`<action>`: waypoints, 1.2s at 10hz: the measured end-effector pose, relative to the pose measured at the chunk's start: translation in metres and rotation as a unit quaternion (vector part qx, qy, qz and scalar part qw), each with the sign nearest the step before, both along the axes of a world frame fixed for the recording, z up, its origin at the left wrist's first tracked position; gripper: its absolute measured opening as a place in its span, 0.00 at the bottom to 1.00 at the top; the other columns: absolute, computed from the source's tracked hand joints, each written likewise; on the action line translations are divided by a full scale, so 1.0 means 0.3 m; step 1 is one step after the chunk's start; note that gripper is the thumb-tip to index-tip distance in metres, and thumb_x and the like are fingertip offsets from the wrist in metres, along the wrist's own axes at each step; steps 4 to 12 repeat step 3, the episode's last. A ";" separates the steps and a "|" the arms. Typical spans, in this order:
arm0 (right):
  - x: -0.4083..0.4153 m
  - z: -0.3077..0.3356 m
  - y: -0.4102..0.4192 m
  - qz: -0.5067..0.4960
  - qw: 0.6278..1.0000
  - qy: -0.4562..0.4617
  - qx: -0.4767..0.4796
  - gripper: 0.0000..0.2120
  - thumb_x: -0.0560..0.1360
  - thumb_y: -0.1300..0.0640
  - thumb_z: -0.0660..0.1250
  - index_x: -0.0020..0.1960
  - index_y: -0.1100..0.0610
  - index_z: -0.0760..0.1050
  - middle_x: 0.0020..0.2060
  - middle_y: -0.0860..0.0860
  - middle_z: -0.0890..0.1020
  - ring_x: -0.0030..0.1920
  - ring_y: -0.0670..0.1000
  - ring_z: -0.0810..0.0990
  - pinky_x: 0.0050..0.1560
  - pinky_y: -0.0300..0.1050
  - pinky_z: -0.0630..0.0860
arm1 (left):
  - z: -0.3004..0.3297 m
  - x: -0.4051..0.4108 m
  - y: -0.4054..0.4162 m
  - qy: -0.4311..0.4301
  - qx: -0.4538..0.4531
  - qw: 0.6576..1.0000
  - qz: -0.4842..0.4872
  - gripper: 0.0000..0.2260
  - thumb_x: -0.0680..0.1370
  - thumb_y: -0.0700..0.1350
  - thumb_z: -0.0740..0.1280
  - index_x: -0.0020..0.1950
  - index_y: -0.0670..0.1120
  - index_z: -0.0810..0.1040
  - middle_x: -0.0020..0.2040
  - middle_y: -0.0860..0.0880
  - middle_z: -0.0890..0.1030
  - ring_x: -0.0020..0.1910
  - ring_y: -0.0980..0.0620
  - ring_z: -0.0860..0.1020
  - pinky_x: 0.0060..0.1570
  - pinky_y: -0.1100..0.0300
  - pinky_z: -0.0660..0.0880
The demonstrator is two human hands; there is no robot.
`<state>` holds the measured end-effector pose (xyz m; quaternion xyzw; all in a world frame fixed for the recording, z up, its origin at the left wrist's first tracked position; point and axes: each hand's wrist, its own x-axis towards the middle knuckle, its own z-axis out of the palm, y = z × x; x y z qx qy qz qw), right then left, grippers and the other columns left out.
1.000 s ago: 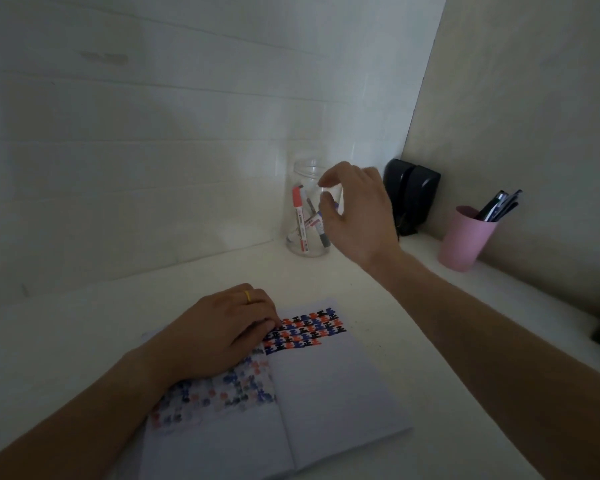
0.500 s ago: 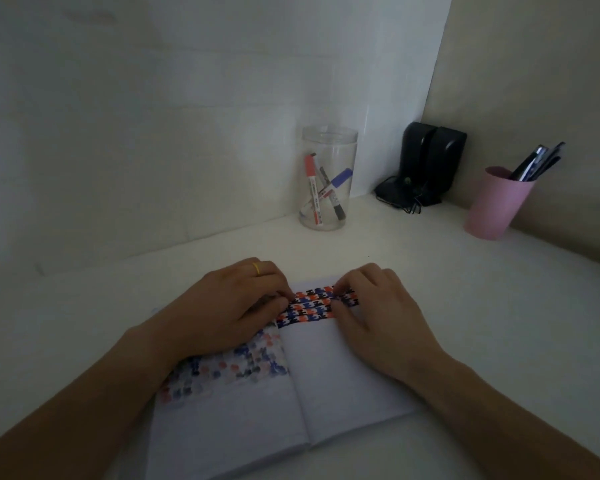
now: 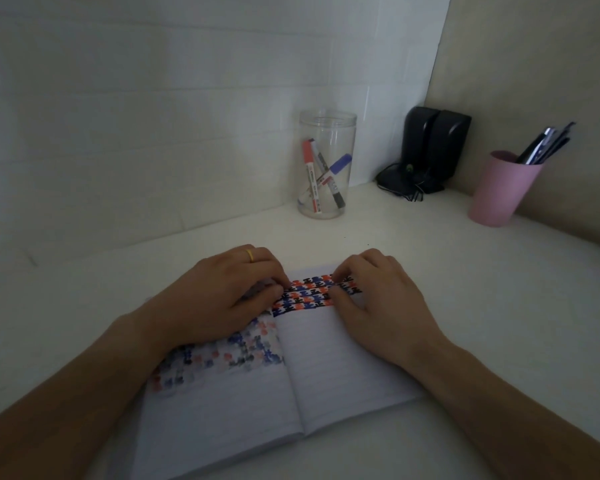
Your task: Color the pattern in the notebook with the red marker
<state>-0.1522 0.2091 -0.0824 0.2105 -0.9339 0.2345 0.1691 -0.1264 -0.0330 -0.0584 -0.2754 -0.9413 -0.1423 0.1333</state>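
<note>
Head view looks down on a white desk [image 3: 465, 271] in dim light, with an open notebook [image 3: 326, 368] lying near the viewer. Starting at the left, the left hand [image 3: 222, 299] rests palm down on the notebook's left page, a gold ring [image 3: 249, 255] on one finger, its fingers curled together with the tips pressed to the paper just beside the spine; it grips nothing. Faint blotches of red, blue and black show on that left page below the hand. The bold pattern [image 3: 309, 296] runs as a band across the top of the right page, red, blue and black shapes interlocked, and it lies between the two sets of fingertips. The right hand [image 3: 378, 306] lies on the right page, fingers bent and close together, their tips touching the right end of the pattern, holding nothing. Farther back, at the wall, a clear jar [image 3: 327, 164] stands upright with three markers leaning inside it: the red marker [image 3: 309, 168] on the left, a black marker [image 3: 328, 178] crossing it, and a blue marker [image 3: 338, 165] (cap up). The red marker is well apart from both hands. To the right stand two black speakers [image 3: 433, 143], then a pink cup [image 3: 499, 192] holding several dark pens [image 3: 544, 143].
</note>
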 end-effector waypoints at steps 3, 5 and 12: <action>0.062 0.209 0.020 0.071 0.962 0.049 -0.258 0.05 0.78 0.55 0.71 0.53 0.47 0.82 0.50 0.42 0.84 0.50 0.40 0.83 0.50 0.34 0.80 | 0.005 0.002 -0.003 0.016 -0.003 1.000 -0.002 0.11 0.83 0.52 0.60 0.59 0.54 0.80 0.57 0.58 0.80 0.55 0.58 0.78 0.56 0.53 0.77; 0.062 0.209 0.020 0.071 0.962 0.049 -0.258 0.05 0.78 0.55 0.71 0.53 0.47 0.82 0.50 0.42 0.84 0.50 0.40 0.83 0.50 0.34 0.80 | 0.005 0.002 -0.003 0.016 -0.003 1.000 -0.002 0.11 0.83 0.52 0.60 0.59 0.54 0.80 0.57 0.58 0.80 0.55 0.58 0.78 0.56 0.53 0.77; 0.062 0.209 0.020 0.071 0.962 0.049 -0.258 0.05 0.78 0.55 0.71 0.53 0.47 0.82 0.50 0.42 0.84 0.50 0.40 0.83 0.50 0.34 0.80 | 0.005 0.002 -0.003 0.016 -0.003 1.000 -0.002 0.11 0.83 0.52 0.60 0.59 0.54 0.80 0.57 0.58 0.80 0.55 0.58 0.78 0.56 0.53 0.77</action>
